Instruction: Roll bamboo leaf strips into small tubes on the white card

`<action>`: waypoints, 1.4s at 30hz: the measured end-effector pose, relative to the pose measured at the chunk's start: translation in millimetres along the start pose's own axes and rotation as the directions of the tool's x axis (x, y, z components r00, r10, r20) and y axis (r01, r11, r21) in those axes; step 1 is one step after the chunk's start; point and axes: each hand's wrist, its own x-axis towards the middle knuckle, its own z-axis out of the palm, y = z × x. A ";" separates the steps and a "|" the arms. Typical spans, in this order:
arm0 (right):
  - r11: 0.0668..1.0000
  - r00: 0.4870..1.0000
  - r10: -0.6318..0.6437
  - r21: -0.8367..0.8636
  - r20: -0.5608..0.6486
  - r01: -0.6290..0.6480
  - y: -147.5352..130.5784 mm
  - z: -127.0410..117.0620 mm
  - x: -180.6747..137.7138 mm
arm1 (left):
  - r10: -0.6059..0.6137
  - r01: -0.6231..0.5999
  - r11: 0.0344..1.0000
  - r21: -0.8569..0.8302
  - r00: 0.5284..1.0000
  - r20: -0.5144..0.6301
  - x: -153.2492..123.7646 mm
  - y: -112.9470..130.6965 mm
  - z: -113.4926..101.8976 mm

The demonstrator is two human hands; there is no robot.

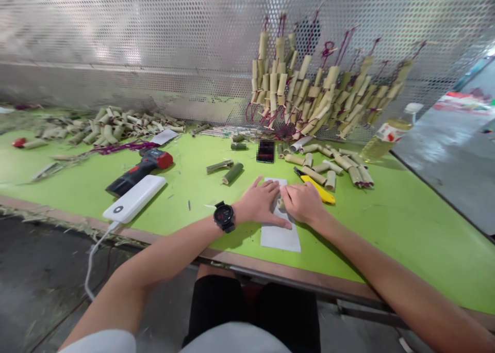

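Note:
Both my hands rest on a white sheet of paper (280,236) lying on the green table (406,224). My left hand (260,202), with a black watch on its wrist, lies flat on the sheet with fingers stretched out. My right hand (301,202) is curled over a short bamboo piece (281,204) that peeks out between the two hands. A yellow utility knife (319,189) lies just beyond my right hand.
A white power bank (134,198) with a cable and a red-black cordless tool (139,170) lie at the left. Loose bamboo tubes (336,167) are scattered behind, with strung bundles (309,92) hanging on the perforated metal wall. An oil bottle (382,136) leans at the right.

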 end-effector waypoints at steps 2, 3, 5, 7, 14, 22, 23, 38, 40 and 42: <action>0.999 0.999 0.025 0.045 0.026 -0.026 -2.1 -1.4 -2.0 | -0.002 0.002 1.000 0.007 1.000 0.001 0.0 -0.3 0.2; 0.997 0.998 0.043 0.058 0.036 -0.045 -2.8 -2.5 -2.8 | -0.002 0.002 1.000 0.011 1.000 0.003 0.0 -0.6 0.3; 0.994 0.995 0.080 0.075 0.060 -0.084 -3.7 -5.4 -4.0 | 0.001 -0.001 1.000 0.015 1.000 0.005 -0.1 -1.0 0.5; 0.989 0.989 0.112 0.087 0.092 -0.120 -4.2 -8.4 -5.0 | 0.005 -0.005 1.000 0.018 1.000 0.006 -0.3 -1.1 0.6; 0.990 0.984 0.124 0.055 0.128 -0.132 -7.2 -5.9 -5.9 | 0.001 -0.001 1.000 -0.004 1.000 0.000 0.4 -0.7 1.9; 0.996 0.996 0.082 -0.015 -0.039 -0.083 -2.0 7.4 9.5 | -0.048 0.048 0.997 -0.053 0.999 -0.002 2.0 -6.2 -1.0; 0.997 0.996 0.075 -0.010 -0.048 -0.076 -1.8 6.7 9.0 | -0.046 0.046 0.997 -0.058 0.999 -0.001 2.2 -6.9 -1.5; 0.996 0.992 0.091 -0.023 0.083 -0.089 -8.8 0.9 3.8 | -0.028 0.029 0.993 -0.115 1.000 0.008 2.0 -5.3 -1.6; 0.993 0.995 0.099 -0.073 0.031 -0.096 -6.7 2.2 10.0 | -0.031 0.032 0.993 -0.111 1.000 0.003 2.6 -4.0 -2.7; 0.993 0.996 0.084 -0.079 -0.006 -0.084 -4.1 4.2 11.6 | -0.039 0.039 0.993 -0.116 0.999 0.002 3.0 -3.7 -2.8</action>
